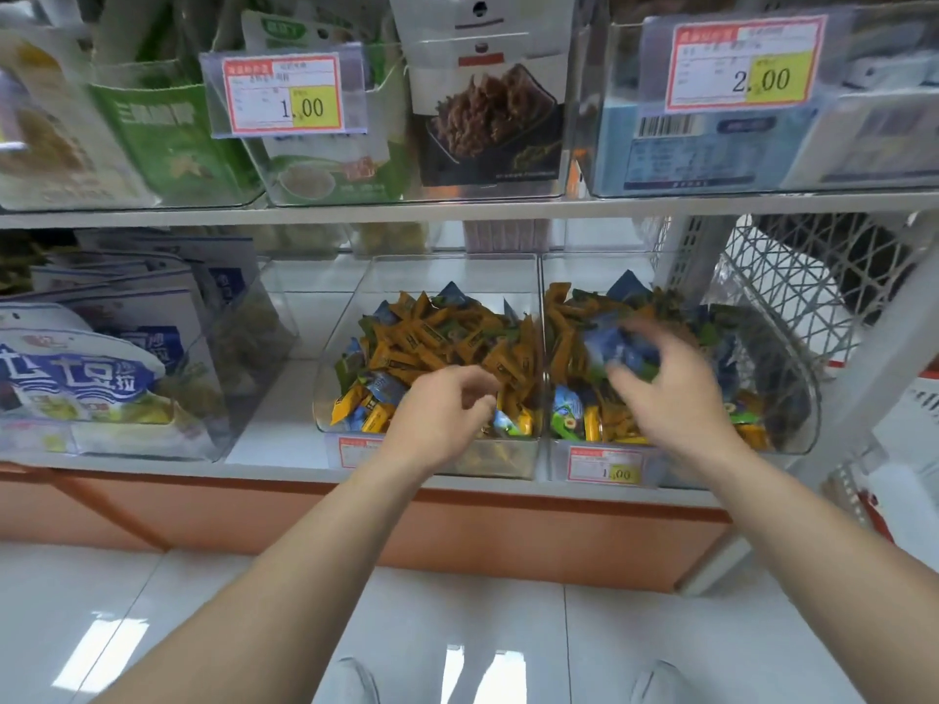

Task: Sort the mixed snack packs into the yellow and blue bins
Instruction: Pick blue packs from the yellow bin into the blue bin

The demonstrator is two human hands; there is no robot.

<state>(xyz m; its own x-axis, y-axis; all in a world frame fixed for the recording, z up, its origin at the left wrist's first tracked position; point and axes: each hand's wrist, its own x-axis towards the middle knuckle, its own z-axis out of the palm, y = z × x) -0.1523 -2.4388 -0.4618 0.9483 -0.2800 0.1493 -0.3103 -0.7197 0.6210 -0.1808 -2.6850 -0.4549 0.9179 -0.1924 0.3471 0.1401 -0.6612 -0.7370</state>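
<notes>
Two clear bins stand side by side on the lower shelf, both holding mixed yellow and blue snack packs. The left bin (533, 297) is mostly yellow packs (432, 343) with a few blue ones. My left hand (442, 414) hovers over its front, fingers loosely curled, with nothing visibly held. My right hand (665, 383) is blurred over the right bin (808, 398); its fingers curl round a blue pack (617, 348).
A price tag (604, 467) hangs on the right bin's front. Large blue-and-white bags (91, 378) fill the shelf's left. A white wire basket (792, 292) stands at the right. Above, more clear bins hold packets behind price tags (284, 94).
</notes>
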